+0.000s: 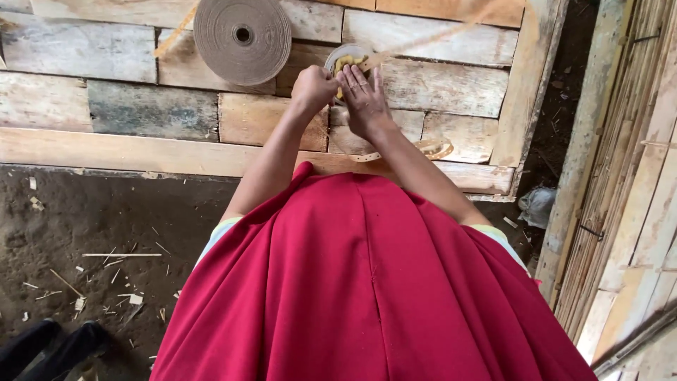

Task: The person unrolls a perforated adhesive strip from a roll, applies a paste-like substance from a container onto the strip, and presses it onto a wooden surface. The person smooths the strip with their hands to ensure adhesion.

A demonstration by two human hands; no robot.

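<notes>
My left hand point(313, 87) is closed in a fist at the left edge of a small round coil point(347, 60) of thin pale strip with a yellowish centre, lying on the plank platform point(127, 106). Against the coil's lower right side lies my right hand point(362, 99), flat with fingers together. From the coil a long thin strip point(437, 35) runs up and to the right. Behind my right wrist a curled length of strip point(431, 149) rests on the planks. A red skirt point(367, 282) covers my lap below.
A large tightly wound roll of strip point(242, 37) lies flat on the planks to the left of my hands. Bundled bamboo slats point(620, 176) lean at the right. The dirt floor point(106, 219) holds scattered splinters and a dark shoe point(49, 346) at the bottom left.
</notes>
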